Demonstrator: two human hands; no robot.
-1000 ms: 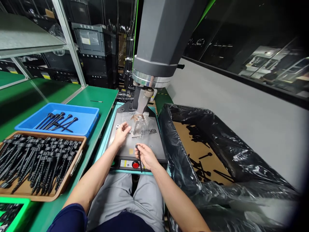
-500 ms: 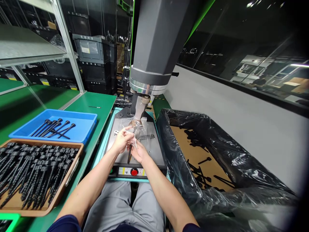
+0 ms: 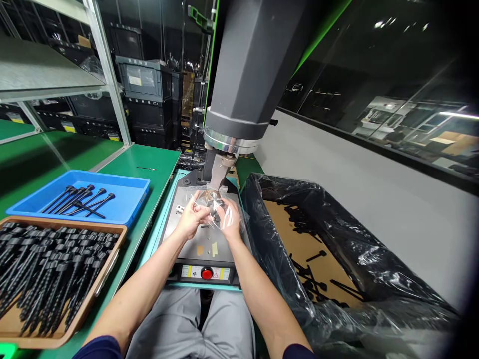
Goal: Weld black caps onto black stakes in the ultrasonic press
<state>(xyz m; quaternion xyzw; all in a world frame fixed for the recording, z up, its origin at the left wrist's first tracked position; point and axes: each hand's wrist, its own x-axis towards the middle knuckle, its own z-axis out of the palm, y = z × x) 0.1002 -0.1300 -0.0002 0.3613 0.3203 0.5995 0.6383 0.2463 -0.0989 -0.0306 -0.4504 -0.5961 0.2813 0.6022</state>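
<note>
Both hands meet over the grey plate point(image 3: 204, 239) of a press machine, just below its metal horn point(image 3: 219, 169). My left hand point(image 3: 191, 219) pinches the edge of a clear plastic bag point(image 3: 235, 219). My right hand point(image 3: 229, 219) is closed inside or behind that bag, and a dark part point(image 3: 216, 208) shows between the fingers. The long black rod seen earlier is mostly hidden by the hands and the bag.
A blue tray point(image 3: 123, 199) with several black rods and a brown tray point(image 3: 108, 259) full of them lie on the green bench at left. A cardboard box lined with black plastic point(image 3: 284, 219) stands at right. A red button point(image 3: 206, 273) sits on the machine's front.
My hands came together and moved forward to the horn. The black rod in my right hand went into the clear bag, which now wraps around that hand.
</note>
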